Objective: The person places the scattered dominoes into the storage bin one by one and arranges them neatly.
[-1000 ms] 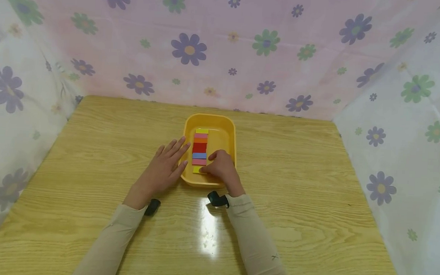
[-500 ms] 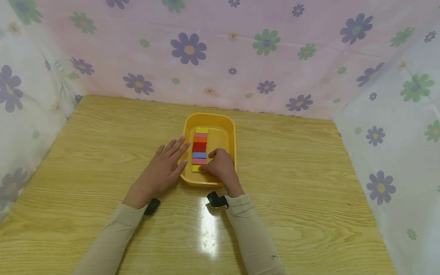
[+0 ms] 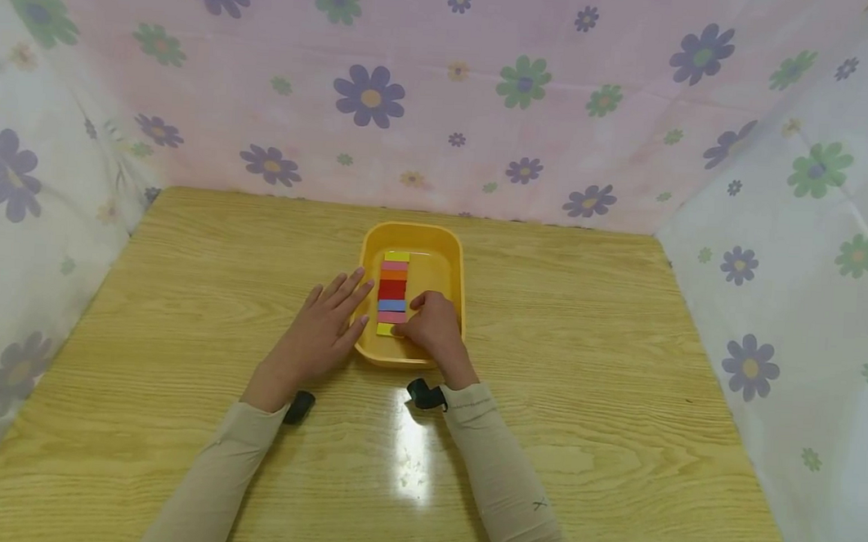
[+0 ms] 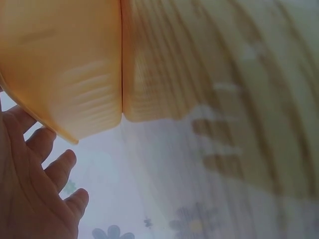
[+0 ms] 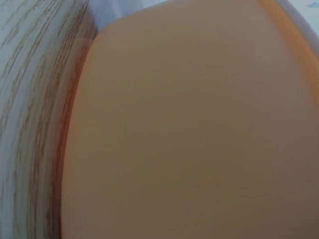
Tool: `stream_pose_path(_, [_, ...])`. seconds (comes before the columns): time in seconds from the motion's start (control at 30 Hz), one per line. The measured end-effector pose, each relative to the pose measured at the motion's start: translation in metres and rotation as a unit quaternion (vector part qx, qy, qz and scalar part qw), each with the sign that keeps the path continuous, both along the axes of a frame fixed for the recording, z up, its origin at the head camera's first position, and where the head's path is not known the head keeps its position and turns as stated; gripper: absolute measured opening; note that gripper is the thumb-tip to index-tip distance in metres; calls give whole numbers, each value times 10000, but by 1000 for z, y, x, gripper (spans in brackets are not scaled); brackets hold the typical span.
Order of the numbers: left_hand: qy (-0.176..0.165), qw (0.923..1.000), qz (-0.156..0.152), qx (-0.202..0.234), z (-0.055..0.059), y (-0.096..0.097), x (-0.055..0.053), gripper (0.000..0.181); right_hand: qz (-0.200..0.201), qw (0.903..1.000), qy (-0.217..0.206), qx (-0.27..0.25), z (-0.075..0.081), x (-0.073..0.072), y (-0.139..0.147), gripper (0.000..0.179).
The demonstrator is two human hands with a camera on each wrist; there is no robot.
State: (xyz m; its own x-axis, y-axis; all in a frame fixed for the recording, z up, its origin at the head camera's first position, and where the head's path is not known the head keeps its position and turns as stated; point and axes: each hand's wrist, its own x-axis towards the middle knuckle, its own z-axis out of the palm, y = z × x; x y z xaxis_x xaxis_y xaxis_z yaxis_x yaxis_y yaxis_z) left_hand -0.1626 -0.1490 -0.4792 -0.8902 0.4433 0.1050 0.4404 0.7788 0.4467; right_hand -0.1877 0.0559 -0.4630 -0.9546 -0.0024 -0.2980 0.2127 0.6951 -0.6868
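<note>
A yellow plastic tray (image 3: 416,225) stands on the wooden table. Down its left half runs a column of small rectangular coloured pieces: yellow, pink, orange, red (image 3: 392,290), blue (image 3: 391,306), pink and, nearest me, a yellow piece (image 3: 384,329). My right hand (image 3: 434,327) reaches inside the tray, its thumb tip on that yellow piece's right end and its index finger bent, apart from the thumb. My left hand (image 3: 316,326) lies along the tray's left rim with fingers spread. The left wrist view has that hand's fingers (image 4: 62,167) beside the tray's outer wall (image 4: 84,79).
The tray's outer wall (image 5: 189,124) fills most of the right wrist view. Flowered cloth (image 3: 444,83) hangs behind the table (image 3: 586,328) and at both sides. A dark wrist camera (image 3: 424,394) sits at the right sleeve, another (image 3: 298,408) at the left.
The near yellow piece has slid away from me and slightly left, up against the pink one, with the right thumb on it. The left hand has stayed at the rim.
</note>
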Motion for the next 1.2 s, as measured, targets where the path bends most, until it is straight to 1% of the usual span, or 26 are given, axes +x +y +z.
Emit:
stream_pose_path(0.27, [-97, 10000, -5, 20, 1, -1, 2, 60, -6, 10000, 28, -66, 0, 2, -2, 45])
stream_pose_path(0.8, [-50, 9999, 2, 134, 1, -4, 3, 61, 33, 9998, 174, -117, 3, 3, -4, 44])
stream_pose_path(0.87, [-30, 9999, 4, 125, 0, -4, 3, 61, -6, 9994, 146, -303, 4, 3, -3, 46])
stream_pose_path(0.93, [8, 9999, -3, 103, 0, -4, 2, 61, -47, 9978, 124, -649, 5, 4, -1, 47])
stream_pose_path(1.03, [-15, 10000, 0, 94, 0, -4, 2, 61, -98, 9900, 137, -1403, 9, 5, 5, 48])
stream_pose_path(1.1, [-93, 9999, -11, 114, 1, -4, 2, 62, -37, 9827, 357, -1816, 13, 6, 11, 47])
stream_pose_path(1.2, [-194, 9996, 7, 200, 3, -8, 0, 63, 57, 9711, 986, -2173, 20, 4, 23, 42])
